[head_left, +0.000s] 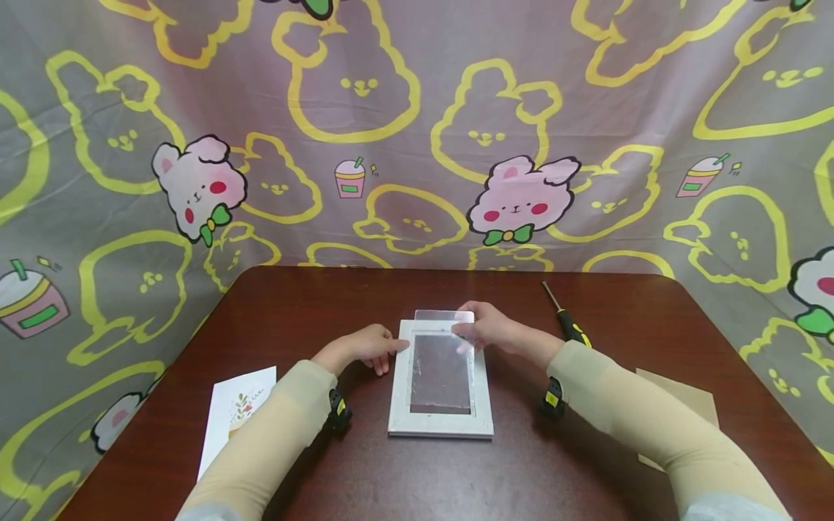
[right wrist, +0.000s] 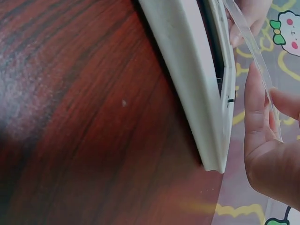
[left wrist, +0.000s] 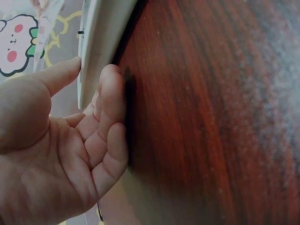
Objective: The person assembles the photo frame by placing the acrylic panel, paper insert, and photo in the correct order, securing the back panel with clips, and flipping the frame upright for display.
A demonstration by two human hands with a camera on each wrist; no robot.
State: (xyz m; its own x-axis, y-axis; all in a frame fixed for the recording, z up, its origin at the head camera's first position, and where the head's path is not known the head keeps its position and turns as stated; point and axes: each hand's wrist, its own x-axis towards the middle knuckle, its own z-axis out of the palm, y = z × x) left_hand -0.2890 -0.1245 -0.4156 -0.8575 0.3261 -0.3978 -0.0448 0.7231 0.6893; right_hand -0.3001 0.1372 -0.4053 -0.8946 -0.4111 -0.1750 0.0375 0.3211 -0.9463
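Pinching the clear sheet by its far right side, my right hand is holding it aslant over the white frame, its far end jutting past the rim. Nearest on my feed, the printed paper is lying left, the brown board right. My left hand is resting loosely, thumb touching the frame's left edge. Farther off, I'm seeing the screwdriver, then the patterned curtain.

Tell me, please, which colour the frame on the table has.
White; the frame shows best in the head view.
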